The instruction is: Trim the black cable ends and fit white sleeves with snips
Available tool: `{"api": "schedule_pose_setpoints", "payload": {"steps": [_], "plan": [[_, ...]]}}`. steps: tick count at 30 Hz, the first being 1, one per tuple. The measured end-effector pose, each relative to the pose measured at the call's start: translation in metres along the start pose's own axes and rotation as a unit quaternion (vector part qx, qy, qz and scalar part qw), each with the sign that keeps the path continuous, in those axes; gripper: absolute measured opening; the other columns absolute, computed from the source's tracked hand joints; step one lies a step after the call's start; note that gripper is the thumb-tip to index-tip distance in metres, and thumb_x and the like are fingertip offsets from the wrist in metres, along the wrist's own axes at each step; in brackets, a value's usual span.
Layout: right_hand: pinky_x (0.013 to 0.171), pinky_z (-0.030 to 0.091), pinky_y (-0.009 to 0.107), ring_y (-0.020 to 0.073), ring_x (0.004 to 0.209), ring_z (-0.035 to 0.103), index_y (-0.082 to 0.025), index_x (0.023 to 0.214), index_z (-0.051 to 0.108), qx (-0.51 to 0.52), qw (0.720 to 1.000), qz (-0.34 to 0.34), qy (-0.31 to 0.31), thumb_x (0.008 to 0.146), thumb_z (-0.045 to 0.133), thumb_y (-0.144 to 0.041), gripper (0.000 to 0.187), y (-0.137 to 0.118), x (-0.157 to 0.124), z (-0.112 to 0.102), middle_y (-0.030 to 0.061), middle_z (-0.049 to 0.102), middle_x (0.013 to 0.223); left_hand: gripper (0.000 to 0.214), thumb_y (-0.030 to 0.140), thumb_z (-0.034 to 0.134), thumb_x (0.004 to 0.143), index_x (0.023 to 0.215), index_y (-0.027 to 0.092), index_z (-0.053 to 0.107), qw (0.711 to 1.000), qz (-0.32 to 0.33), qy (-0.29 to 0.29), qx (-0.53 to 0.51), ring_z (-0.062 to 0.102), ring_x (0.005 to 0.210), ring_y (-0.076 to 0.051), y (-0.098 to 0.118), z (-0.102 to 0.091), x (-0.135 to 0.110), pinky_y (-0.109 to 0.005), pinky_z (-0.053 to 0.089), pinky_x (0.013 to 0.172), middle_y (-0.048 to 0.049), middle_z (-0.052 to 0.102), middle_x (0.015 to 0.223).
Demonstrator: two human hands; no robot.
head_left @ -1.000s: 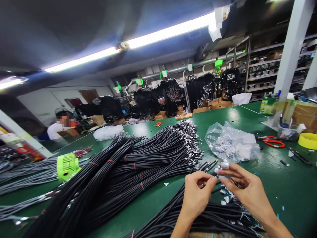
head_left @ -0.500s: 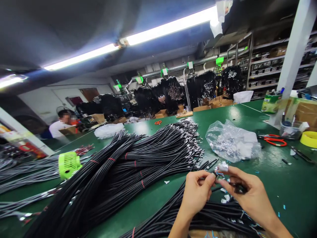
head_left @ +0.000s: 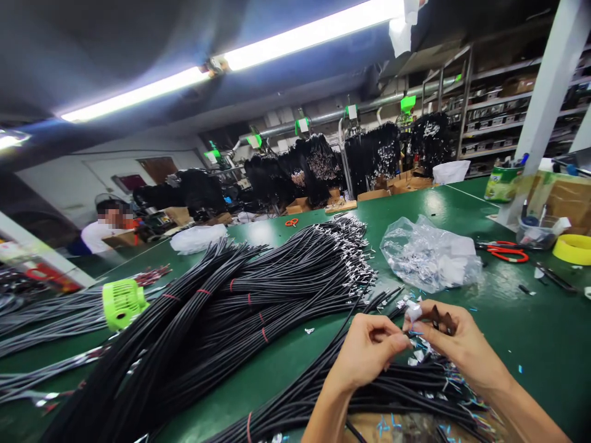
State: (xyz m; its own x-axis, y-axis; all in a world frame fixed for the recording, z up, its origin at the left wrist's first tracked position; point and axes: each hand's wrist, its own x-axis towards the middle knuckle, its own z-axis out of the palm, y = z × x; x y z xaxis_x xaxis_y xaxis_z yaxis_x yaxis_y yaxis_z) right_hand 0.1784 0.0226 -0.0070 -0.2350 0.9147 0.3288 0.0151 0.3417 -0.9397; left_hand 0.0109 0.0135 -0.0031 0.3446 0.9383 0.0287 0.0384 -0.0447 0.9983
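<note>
Cables [head_left: 392, 384], black-jacketed, are laid over the near part of the table [head_left: 498, 335] beneath the hands, their stripped ends fanned to the right in coloured strands, presumably for easy picking. Just above them, a cable end [head_left: 408, 335] is pinched by the left hand [head_left: 372, 347], thumb and forefinger clamped on it; dark jacket, mostly hidden by the fingers. Right hand [head_left: 443, 332] is brought up close to it; contact cannot be told. A dark tool [head_left: 447, 321], two pointed tips showing, is tucked in its curled fingers, likely so the fingertips are left free. White wrap [head_left: 414, 311] is worn on a right finger, perhaps for protection. Beyond, a large bundle [head_left: 277, 274] is bound with red ties, pale ends turned one way, apparently for order. Clear bag [head_left: 429, 255] of small pale pieces is set past the right hand, seemingly within reach. Farthest, dark cable masses [head_left: 316, 163] are hung in rows.
</note>
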Motion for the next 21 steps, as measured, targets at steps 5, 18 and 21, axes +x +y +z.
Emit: {"api": "schedule_pose_setpoints", "payload": {"steps": [5,18,21], "plan": [[0.055,0.047,0.020,0.0129,0.060,0.062,-0.018,0.081,0.069,-0.163,0.983,-0.087,-0.005,0.072,0.056,-0.008,0.018,-0.005,-0.006,-0.004,-0.0003,0.069,0.068,0.015,0.016,0.067,0.068,0.059,0.013,0.054,0.980,0.080,0.102,0.148,0.039,0.054,-0.008,0.001,0.002,-0.001,-0.019,0.027,0.050,0.0030,0.047,0.057],[0.060,0.056,0.018,0.0169,0.067,0.071,-0.017,0.099,0.064,-0.212,0.956,-0.091,0.184,0.078,0.062,-0.034,0.027,0.008,-0.010,0.003,0.0045,0.074,0.079,0.016,0.010,0.061,0.076,0.063,0.015,0.054,0.863,0.308,0.306,0.258,0.049,0.057,-0.010,-0.003,0.008,-0.006,-0.021,0.036,0.053,0.0008,0.053,0.061],[0.071,0.057,0.022,0.0208,0.087,0.069,-0.017,0.108,0.064,-0.193,0.972,-0.052,0.123,0.081,0.056,-0.041,0.037,0.012,-0.006,0.005,0.0082,0.072,0.098,0.015,0.006,0.061,0.076,0.066,0.016,0.056,0.829,0.366,0.319,0.277,0.050,0.057,-0.010,-0.004,0.006,-0.009,-0.021,0.038,0.054,0.0017,0.053,0.060]]}}
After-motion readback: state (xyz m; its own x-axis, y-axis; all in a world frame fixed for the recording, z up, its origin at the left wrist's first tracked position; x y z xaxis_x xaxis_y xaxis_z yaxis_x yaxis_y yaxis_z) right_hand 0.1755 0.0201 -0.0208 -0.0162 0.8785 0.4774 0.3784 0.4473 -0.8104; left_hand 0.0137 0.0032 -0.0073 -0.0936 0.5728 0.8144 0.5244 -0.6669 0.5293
